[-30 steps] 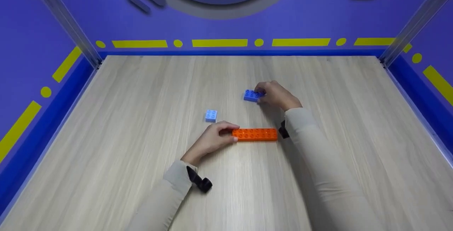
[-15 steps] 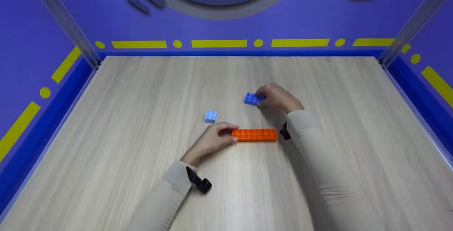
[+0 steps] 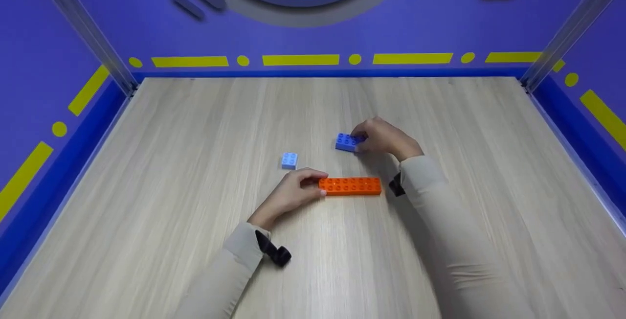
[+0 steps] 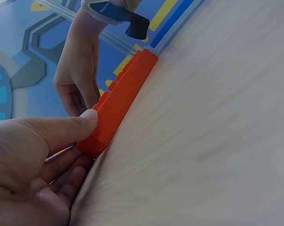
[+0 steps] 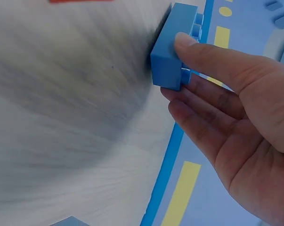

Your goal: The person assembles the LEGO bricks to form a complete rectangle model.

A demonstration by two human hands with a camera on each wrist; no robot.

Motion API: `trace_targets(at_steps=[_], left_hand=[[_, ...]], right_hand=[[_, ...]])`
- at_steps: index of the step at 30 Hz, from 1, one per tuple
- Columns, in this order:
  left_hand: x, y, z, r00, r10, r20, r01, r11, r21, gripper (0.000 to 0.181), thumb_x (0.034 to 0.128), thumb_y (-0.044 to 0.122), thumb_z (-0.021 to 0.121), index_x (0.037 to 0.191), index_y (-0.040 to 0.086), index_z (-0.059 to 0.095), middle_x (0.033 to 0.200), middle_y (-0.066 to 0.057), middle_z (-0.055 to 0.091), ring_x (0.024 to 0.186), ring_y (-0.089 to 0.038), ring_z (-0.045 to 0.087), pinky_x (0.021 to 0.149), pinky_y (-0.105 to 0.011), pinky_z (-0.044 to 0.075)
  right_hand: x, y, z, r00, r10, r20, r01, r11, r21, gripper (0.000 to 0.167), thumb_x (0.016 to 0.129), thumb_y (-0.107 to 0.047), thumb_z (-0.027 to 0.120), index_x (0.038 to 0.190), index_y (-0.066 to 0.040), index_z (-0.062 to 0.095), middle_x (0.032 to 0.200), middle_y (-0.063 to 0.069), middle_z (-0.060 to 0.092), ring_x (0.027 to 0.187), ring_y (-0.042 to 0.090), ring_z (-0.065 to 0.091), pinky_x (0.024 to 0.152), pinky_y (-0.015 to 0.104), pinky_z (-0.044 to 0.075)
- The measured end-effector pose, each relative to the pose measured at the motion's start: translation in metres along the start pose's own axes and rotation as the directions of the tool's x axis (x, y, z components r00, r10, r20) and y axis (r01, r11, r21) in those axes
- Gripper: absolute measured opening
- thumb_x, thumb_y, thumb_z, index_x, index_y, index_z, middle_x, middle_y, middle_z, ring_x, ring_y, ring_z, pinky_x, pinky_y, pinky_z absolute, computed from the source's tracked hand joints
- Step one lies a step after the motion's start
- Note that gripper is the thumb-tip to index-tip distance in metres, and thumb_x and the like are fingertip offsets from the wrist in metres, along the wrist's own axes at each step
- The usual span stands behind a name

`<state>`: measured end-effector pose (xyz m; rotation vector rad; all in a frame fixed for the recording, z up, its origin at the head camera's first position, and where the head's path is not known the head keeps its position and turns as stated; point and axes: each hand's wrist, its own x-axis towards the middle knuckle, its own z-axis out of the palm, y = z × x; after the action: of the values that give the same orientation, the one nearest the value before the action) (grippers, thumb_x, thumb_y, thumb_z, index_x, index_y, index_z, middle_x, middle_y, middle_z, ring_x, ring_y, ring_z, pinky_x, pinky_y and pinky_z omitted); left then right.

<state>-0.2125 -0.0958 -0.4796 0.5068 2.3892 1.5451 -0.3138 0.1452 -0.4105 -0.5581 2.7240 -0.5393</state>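
A long orange toy building brick (image 3: 350, 186) lies across the table with its studs up. My left hand (image 3: 293, 191) pinches its left end between thumb and fingers, the thumb showing on the brick's near side in the left wrist view. Farther back, my right hand (image 3: 386, 138) grips the right end of a blue building brick (image 3: 344, 142); its fingers cover some of the studs. In the right wrist view the thumb presses one long side of this blue brick (image 5: 167, 52). Behind the left hand sits a small light blue brick (image 3: 289, 160), untouched.
The pale wood-look table (image 3: 220, 128) is bounded by a purple back wall (image 3: 313, 40) with yellow markings and by similar side walls. Black wrist mounts (image 3: 274, 249) sit at both cuffs.
My right hand has drawn the blue brick a little nearer, towards the orange brick. The left hand keeps its hold, and the orange and light blue bricks stay in place.
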Motion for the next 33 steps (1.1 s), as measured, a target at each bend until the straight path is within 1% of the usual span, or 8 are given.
trace_targets(at_steps=[8,15,23,29,33], left_hand=[[0.0,0.0,0.0,1.0,-0.003,0.004,0.003,1.0,-0.001,0.039,0.084,0.015,0.073,0.122,0.009,0.065,0.126,-0.008,0.063,0.121,-0.023,0.054,0.108,-0.04,0.039],[0.0,-0.002,0.0,1.0,0.017,0.002,-0.017,1.0,0.018,0.039,0.0848,0.017,0.073,0.122,0.009,0.066,0.125,-0.007,0.064,0.121,-0.023,0.055,0.106,-0.04,0.041],[-0.001,0.0,-0.001,1.0,-0.019,0.006,0.019,1.0,0.011,0.04,0.0847,0.018,0.073,0.123,0.011,0.065,0.127,-0.006,0.063,0.122,-0.022,0.054,0.107,-0.04,0.041],[-0.001,-0.001,-0.001,1.0,-0.021,0.008,0.021,1.0,0.008,0.039,0.0846,0.018,0.073,0.122,0.012,0.066,0.125,-0.007,0.063,0.118,-0.023,0.055,0.105,-0.041,0.041],[-0.001,-0.001,0.0,1.0,-0.023,0.012,0.023,1.0,-0.002,0.038,0.0848,0.017,0.072,0.122,0.012,0.065,0.124,-0.008,0.063,0.115,-0.024,0.057,0.102,-0.042,0.043]], right_hand=[[-0.01,-0.003,-0.001,0.998,-0.059,0.005,0.059,0.998,-0.011,0.036,0.086,-0.01,0.071,0.121,-0.007,0.067,0.122,0.011,0.066,0.109,0.026,0.062,0.1,0.045,0.048],[-0.018,-0.007,-0.001,0.995,-0.102,-0.014,0.101,0.994,-0.049,0.036,0.085,-0.012,0.072,0.121,-0.007,0.067,0.121,0.01,0.067,0.106,0.025,0.062,0.099,0.043,0.049],[-0.026,-0.008,-0.002,0.987,-0.159,-0.024,0.158,0.987,-0.037,0.035,0.084,-0.01,0.073,0.118,-0.006,0.068,0.118,0.01,0.069,0.104,0.024,0.064,0.096,0.043,0.051],[-0.035,-0.01,-0.003,0.976,-0.215,-0.029,0.214,0.976,-0.032,0.034,0.083,-0.008,0.074,0.116,-0.006,0.07,0.115,0.009,0.07,0.101,0.023,0.066,0.093,0.041,0.053],[-0.042,-0.012,-0.004,0.971,-0.237,-0.015,0.237,0.971,-0.03,0.034,0.082,-0.009,0.075,0.116,-0.007,0.07,0.114,0.008,0.071,0.1,0.023,0.066,0.093,0.041,0.053]])
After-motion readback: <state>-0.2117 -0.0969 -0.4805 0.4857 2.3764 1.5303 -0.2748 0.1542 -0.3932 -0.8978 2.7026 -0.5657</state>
